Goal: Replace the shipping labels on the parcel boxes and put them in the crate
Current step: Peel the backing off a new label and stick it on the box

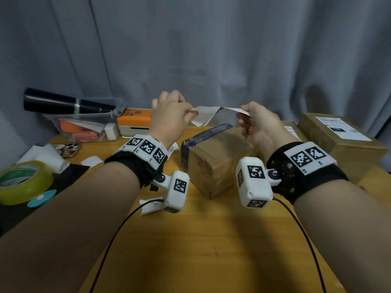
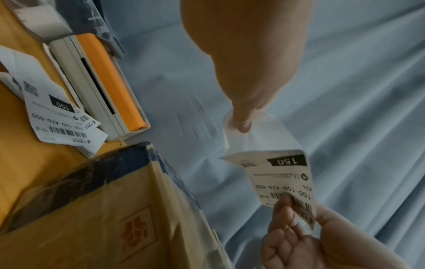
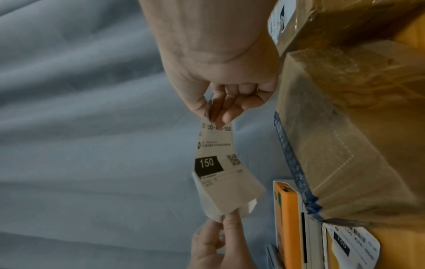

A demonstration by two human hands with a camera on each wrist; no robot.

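I hold a white shipping label [image 1: 228, 109] in the air above a brown parcel box [image 1: 215, 157] with blue tape on its edge. It is printed "150" [image 2: 280, 178] [image 3: 216, 160]. My left hand [image 1: 189, 112] [image 2: 241, 120] pinches the blank backing sheet [image 2: 253, 138]. At the barcode end my right hand [image 1: 241, 112] [image 3: 214, 112] pinches the label, and the two layers are partly peeled apart. No crate is in view.
Two more parcel boxes [image 1: 342, 142] stand at the right. An orange label printer [image 1: 135, 121], a clear bin [image 1: 84, 125] with a black roll on it, a tape roll [image 1: 23, 182] and a phone [image 1: 67, 148] lie on the left. Loose labels [image 2: 59, 118] lie by the printer.
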